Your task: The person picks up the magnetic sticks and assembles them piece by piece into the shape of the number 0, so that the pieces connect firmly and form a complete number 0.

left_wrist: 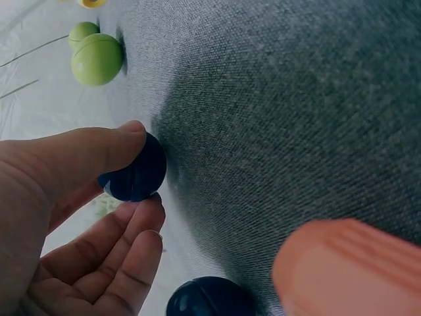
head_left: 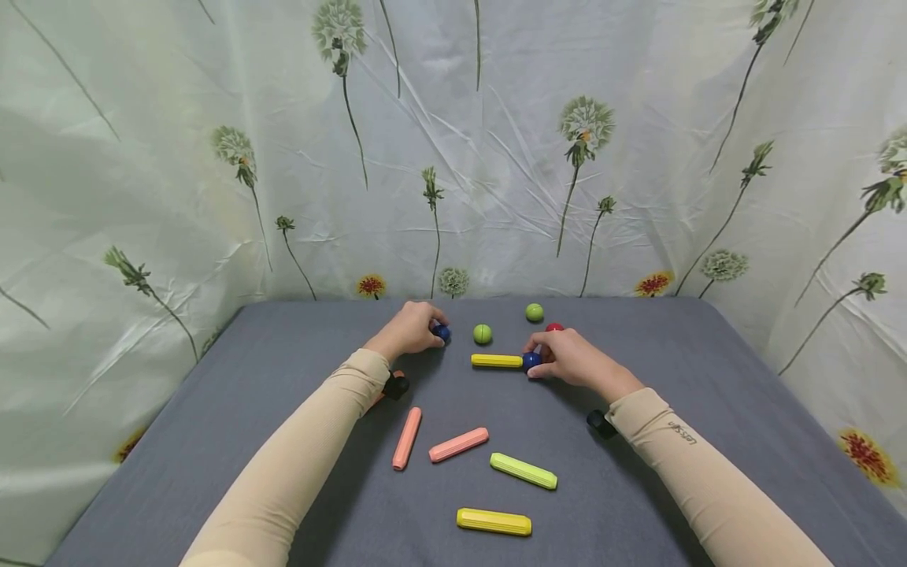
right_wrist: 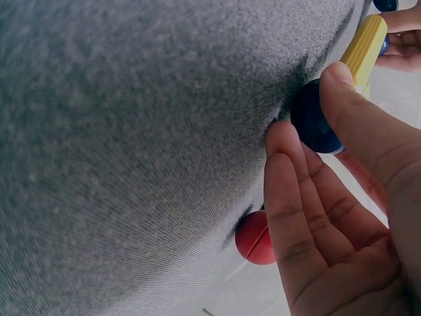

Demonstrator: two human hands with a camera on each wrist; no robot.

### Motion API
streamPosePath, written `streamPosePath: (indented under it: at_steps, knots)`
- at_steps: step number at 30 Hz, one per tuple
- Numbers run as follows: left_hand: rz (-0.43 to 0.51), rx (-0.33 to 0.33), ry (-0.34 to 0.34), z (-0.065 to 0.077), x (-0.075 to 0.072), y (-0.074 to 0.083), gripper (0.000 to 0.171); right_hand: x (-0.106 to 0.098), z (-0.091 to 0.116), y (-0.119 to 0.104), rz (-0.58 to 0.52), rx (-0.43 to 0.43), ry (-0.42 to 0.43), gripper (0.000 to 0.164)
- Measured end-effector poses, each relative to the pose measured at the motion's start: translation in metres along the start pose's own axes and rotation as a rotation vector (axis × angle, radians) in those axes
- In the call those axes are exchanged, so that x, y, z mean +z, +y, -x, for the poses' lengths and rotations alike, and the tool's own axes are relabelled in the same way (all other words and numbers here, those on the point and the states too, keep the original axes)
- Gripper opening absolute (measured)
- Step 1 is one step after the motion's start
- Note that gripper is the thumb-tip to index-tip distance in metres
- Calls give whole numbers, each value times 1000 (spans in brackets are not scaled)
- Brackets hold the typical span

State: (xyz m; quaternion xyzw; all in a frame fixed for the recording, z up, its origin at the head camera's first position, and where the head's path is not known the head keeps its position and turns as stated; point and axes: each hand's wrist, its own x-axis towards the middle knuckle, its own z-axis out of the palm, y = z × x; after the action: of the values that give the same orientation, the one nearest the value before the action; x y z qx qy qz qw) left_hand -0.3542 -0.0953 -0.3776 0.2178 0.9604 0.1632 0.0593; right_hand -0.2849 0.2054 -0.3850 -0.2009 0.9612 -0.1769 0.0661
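My left hand (head_left: pixel 412 327) pinches a dark blue ball (left_wrist: pixel 135 174) between thumb and fingers, close over the grey cloth. Toward the right, my right hand (head_left: pixel 572 358) holds another blue ball (right_wrist: pixel 316 117) the same way. That ball sits at the right end of a yellow ridged stick (head_left: pixel 496 361), which lies crosswise on the cloth. Just behind the right hand is a red ball (right_wrist: pixel 255 238), mostly covered by that hand in the head view. One more blue ball (left_wrist: pixel 209 299) shows beside the left hand in the left wrist view, hidden in the head view.
Two green balls (head_left: pixel 483 334) (head_left: pixel 534 313) rest between and behind the hands. Nearer lie coral sticks (head_left: pixel 407 439) (head_left: pixel 459 445), a lime stick (head_left: pixel 523 471) and a yellow stick (head_left: pixel 494 521). Another coral stick (left_wrist: pixel 352 270) is partly under the left forearm. A flowered curtain (head_left: pixel 496 157) hangs behind the table.
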Motion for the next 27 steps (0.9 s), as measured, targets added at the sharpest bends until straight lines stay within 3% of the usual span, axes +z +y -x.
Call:
streamPosePath:
  at_steps: [20,27]
  knots:
    - [64,45,-17,6,-2,6,40,1,0,1,-6,-3,5,33]
    - [152,41,-24,11,-2,7,39,0,1,0,-11,-5,6,34]
